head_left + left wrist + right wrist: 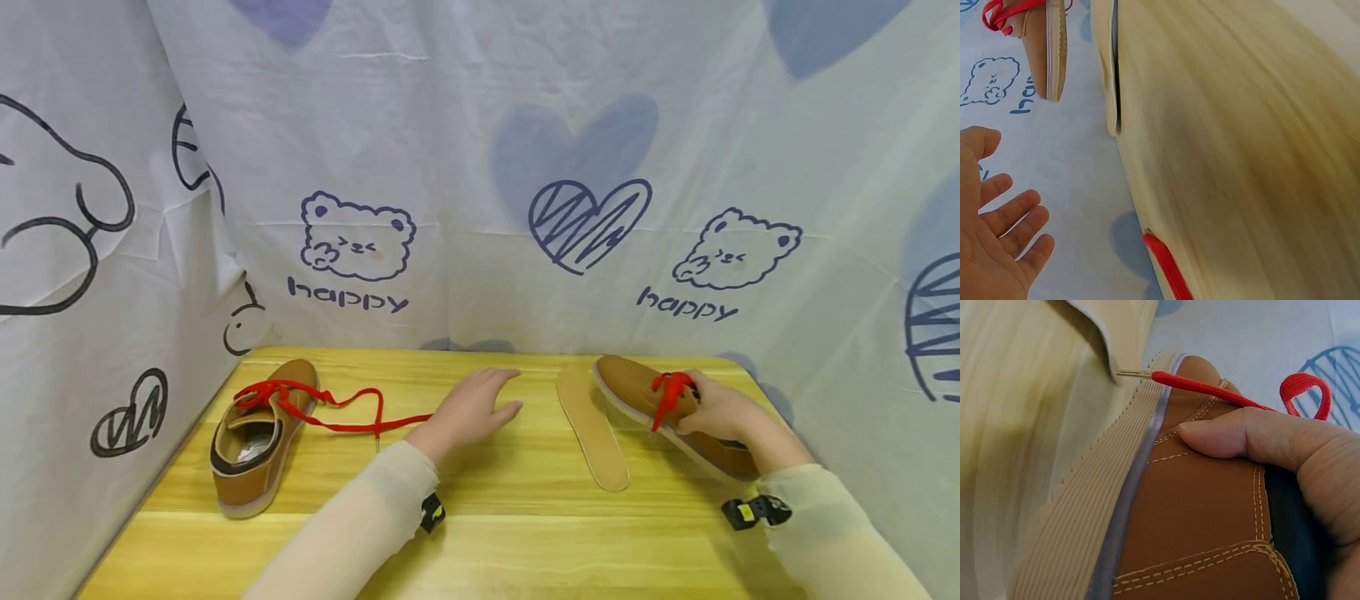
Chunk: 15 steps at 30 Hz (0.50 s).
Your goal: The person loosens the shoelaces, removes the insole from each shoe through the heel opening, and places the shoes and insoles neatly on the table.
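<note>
My right hand (723, 412) grips a brown shoe (632, 380) with red laces, at the right of the table, toe pointing to the back left. In the right wrist view the thumb (1219, 434) presses on the shoe's side, near a lace's metal tip (1135, 374); the other fingers are hidden. A tan insole (592, 433) lies flat just left of this shoe. My left hand (465, 414) is over the middle of the table, fingers loosely spread and holding nothing. From under its wrist a red lace (337, 426) runs left to a second brown shoe (251, 492).
The second shoe stands at the table's left side, toe toward the back. Behind the wooden table (525, 550) hangs a white cloth (465, 150) with hearts and bears, which also closes in the left and right sides.
</note>
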Motion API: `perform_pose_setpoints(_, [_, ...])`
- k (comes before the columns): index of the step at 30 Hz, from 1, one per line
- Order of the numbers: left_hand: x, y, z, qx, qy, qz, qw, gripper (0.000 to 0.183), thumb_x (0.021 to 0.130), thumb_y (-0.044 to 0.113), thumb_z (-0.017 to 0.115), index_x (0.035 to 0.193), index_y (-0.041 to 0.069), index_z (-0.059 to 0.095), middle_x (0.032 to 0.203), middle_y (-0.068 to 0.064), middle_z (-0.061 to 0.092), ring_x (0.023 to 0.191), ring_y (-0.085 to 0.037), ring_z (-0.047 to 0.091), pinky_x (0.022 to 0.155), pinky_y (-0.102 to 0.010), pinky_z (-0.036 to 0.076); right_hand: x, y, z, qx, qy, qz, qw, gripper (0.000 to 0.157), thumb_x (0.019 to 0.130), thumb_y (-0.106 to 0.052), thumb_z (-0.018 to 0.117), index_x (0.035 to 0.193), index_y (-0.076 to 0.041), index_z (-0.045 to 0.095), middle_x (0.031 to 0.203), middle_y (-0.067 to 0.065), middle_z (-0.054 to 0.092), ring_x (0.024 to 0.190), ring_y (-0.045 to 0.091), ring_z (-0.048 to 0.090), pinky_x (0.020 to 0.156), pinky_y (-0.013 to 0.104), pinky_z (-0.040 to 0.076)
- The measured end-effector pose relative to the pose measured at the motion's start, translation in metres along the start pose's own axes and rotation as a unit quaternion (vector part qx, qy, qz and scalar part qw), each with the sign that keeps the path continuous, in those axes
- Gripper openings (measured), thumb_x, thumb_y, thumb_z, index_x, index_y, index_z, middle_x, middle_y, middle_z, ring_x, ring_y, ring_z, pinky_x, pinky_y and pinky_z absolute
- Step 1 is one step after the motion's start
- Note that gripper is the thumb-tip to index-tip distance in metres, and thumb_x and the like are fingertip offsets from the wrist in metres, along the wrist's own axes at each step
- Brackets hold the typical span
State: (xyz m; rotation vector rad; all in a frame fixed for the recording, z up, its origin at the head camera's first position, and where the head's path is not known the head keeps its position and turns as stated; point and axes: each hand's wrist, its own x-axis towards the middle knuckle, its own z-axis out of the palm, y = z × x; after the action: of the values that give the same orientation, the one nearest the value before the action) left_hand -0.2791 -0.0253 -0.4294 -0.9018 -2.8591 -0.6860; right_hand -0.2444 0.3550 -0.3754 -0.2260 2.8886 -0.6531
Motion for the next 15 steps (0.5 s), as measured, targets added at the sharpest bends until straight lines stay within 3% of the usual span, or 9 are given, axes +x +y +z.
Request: perform_pose_setpoints(15, [0.034,0.02,0.01,-0.016,0.007,0.007,0.9998,0.065,0.101,0.054,0.05,0.154,0.017,0.04,0.153,-0.004,0.045,0.142,-0.027,0.04,0.116,-0.045,0.031,-0.004,-0.036,0.006,0.001,-0.013,-0.021,1.0,0.069,0.073,-0.013,0.081,0.132,-0.002,0.047,0.132,0.028,0.057,0.109,0.042,0.058,0.091,0.06,0.048])
